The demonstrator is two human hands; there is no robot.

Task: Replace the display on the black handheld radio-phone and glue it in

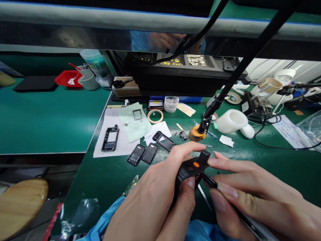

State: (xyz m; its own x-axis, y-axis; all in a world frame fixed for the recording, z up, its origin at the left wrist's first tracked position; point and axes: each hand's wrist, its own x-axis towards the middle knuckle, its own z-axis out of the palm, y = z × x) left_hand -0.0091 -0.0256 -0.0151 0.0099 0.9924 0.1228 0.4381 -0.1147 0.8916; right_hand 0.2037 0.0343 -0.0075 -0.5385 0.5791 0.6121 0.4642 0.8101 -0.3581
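My left hand (pixel 160 190) is wrapped round a black handset housing (pixel 187 170) with a stubby antenna and an orange button on its end, tilted up toward me. In my right hand (pixel 250 190) is a slim, pen-like dark tool (pixel 210 180), pinched between thumb and fingers. Its tip meets the housing's side just below the orange button; the exact contact is hidden. My right fingertips also rest near the antenna. Beneath my left forearm a green circuit board (pixel 131 185) partly shows. A thin pale strip (pixel 204 197) lies under the hands.
Beyond my hands lie an opened handset (pixel 110 139), two black battery-like slabs (pixel 136 154) and another housing frame (pixel 164 141). A lamp-like arm with an orange end (pixel 197 133) reaches down close to my fingers. A tape roll (pixel 155 116), screw pot (pixel 171 104) and white roll (pixel 232 121) stand farther back.
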